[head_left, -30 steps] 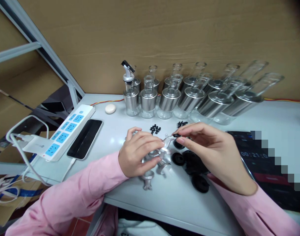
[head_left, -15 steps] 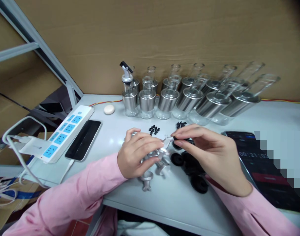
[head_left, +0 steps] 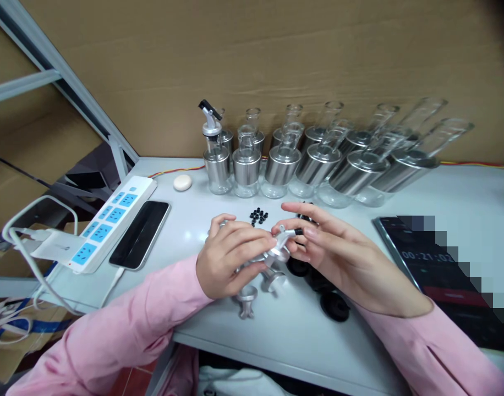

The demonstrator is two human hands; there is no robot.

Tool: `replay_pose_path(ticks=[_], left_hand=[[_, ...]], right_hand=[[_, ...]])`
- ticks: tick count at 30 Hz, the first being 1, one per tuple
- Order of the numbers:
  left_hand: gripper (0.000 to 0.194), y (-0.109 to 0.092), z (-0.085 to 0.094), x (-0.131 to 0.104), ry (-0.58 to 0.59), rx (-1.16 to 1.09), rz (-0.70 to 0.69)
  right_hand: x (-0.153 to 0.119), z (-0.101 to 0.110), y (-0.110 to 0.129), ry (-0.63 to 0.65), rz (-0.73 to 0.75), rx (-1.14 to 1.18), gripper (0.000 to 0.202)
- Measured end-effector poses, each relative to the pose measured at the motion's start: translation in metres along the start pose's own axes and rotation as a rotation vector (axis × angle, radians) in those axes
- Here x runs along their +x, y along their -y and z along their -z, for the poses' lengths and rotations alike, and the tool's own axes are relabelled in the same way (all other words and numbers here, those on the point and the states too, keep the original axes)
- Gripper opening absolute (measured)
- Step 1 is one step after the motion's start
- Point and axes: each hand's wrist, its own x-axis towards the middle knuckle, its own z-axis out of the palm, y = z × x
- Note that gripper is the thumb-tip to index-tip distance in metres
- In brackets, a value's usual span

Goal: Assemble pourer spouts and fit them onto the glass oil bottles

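My left hand (head_left: 235, 256) is closed on a silver pourer spout (head_left: 281, 242), its thumb and fingers gripping the flared base. A small black tip (head_left: 295, 232) sits on the end of the spout's tube. At that tip, the thumb of my right hand (head_left: 338, 250) presses while the middle finger reaches behind the spout; its index finger sticks out above. Below my hands lie more silver spout parts (head_left: 247, 297), some covered by my left hand. Black round stopper parts (head_left: 334, 306) lie under my right hand, partly hidden. Several tiny black rings (head_left: 259, 215) are heaped beyond my hands.
Glass bottles with metal sleeves (head_left: 283, 165) stand in two rows at the back; one carries a fitted pourer (head_left: 211, 125). On the left are a power strip (head_left: 107, 225), a phone (head_left: 140, 236) and a white oval object (head_left: 182, 182). A larger phone (head_left: 433, 275) showing a timer lies right.
My right hand has loosened its pinch at the black tip, and its fingers have spread around the spout. The tip now shows plainly on the tube. My left hand stays put.
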Motion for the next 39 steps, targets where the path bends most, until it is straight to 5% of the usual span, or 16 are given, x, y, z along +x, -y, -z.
replay_pose_path(ticks=[16,23,34,39], left_hand=[[0.02,-0.001,0.0,0.001,0.042,0.005,-0.027],[0.021,0.001,0.0,0.0,0.023,0.028,-0.014],[0.034,0.001,-0.002,-0.003,0.054,-0.031,0.072],[0.039,0.0,-0.006,-0.004,0.157,-0.049,0.049]], right_hand=[[0.001,-0.003,-0.002,-0.024,-0.069,0.151,0.028],[0.0,-0.004,-0.004,0.056,0.015,0.024,0.028],[0.004,0.002,-0.002,-0.022,0.069,-0.002,0.018],[0.004,0.008,0.005,-0.117,0.136,-0.05,0.022]])
